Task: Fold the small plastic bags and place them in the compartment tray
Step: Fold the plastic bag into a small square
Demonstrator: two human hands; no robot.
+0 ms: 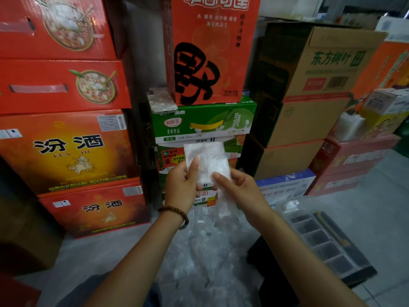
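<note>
A small clear plastic bag [207, 159] is held up in front of me between both hands. My left hand [181, 186] pinches its left edge with the thumb on the front. My right hand [238, 187] grips its lower right part, and the bag's tail hangs down below that hand. A heap of loose clear plastic bags [208, 247] lies on the floor under my forearms. The black compartment tray [327, 247] lies on the floor at the lower right, and a white folded bag [291, 205] sits in its far end compartment.
Stacked red cartons [66, 151] rise on the left, green and red drink boxes [205, 120] straight ahead, brown cartons [309, 103] on the right. A phone [161, 99] rests on the green box. Grey floor shows at the right and lower left.
</note>
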